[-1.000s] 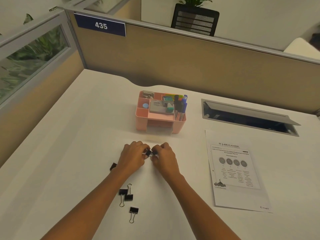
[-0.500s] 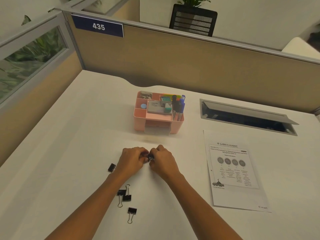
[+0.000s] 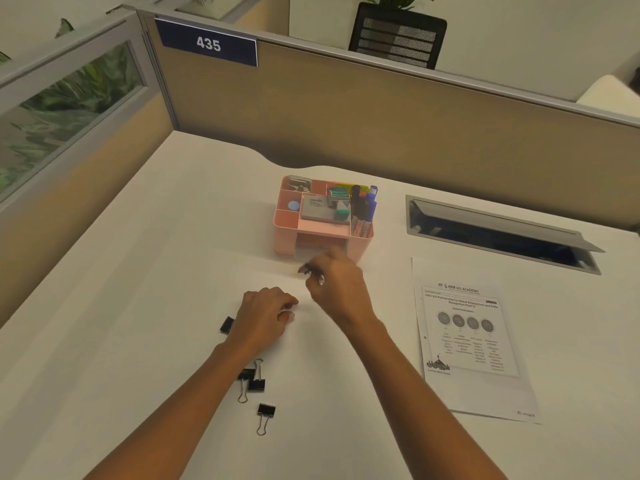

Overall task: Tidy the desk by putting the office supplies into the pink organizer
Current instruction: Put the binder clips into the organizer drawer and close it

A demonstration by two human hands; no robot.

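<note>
Clip (image 3: 306,270), blurred, pinched in right hand (image 3: 337,289), now lifted just before the organizer (image 3: 323,216) drawer; earlier both hands met. Left hand (image 3: 265,315) curled on desk (image 3: 138,271), contents hidden. Four clips (image 3: 266,409) remain.

Pink organizer (image 3: 322,233) filled; black binder clips (image 3: 266,409) loose nearby.

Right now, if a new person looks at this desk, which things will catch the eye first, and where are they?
The pink organizer stands mid-desk near the partition, packed with markers and small boxes. Just in front of it, the right hand reaches toward its drawer, pinching something small and dark, too blurred to name. Black binder clips lie scattered near the left hand, and a printed sheet lies to the right.
</note>
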